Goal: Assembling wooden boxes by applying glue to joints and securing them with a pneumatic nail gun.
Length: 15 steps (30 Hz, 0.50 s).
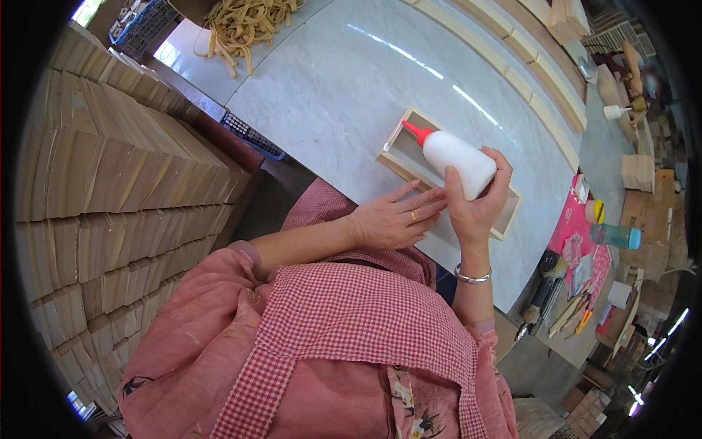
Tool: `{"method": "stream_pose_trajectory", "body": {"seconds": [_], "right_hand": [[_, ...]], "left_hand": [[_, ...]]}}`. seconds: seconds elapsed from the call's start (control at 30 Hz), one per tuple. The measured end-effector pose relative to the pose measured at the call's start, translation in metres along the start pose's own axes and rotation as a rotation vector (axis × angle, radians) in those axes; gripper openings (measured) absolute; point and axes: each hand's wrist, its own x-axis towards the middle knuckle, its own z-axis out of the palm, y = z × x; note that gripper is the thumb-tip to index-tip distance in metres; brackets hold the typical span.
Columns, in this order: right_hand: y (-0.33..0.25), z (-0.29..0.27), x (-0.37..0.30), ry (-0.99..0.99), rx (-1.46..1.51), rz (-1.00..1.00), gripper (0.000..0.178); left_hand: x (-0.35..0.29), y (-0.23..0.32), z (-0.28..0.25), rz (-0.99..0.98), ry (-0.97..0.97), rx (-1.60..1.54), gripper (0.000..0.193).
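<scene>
R hand w/ rounded plastic btl.

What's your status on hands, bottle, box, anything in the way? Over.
Right hand gripping white bottle above wooden box. Left hand open by box's near side, contact unclear. Bottle and right hand hide part of box.

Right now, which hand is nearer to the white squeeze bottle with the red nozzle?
Right. The right hand grips the white bottle near its base; the left hand is to the bottle's left and closer to the body, fingertips by the wooden box.
</scene>
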Motion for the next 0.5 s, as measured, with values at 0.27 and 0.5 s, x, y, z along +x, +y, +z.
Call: {"method": "stream_pose_trajectory", "body": {"seconds": [0.27, 0.5], "right_hand": [[0.003, 0.004, 0.015, 0.05, -0.05, -0.022, 0.058], [0.005, -0.013, 0.009, 0.072, -0.104, 0.012, 0.056]], "left_hand": [[0.002, 0.0, -0.001, -0.003, -0.006, 0.028, 0.047], [0.003, 0.002, 0.001, -0.025, -0.007, 0.045, 0.044]]}}
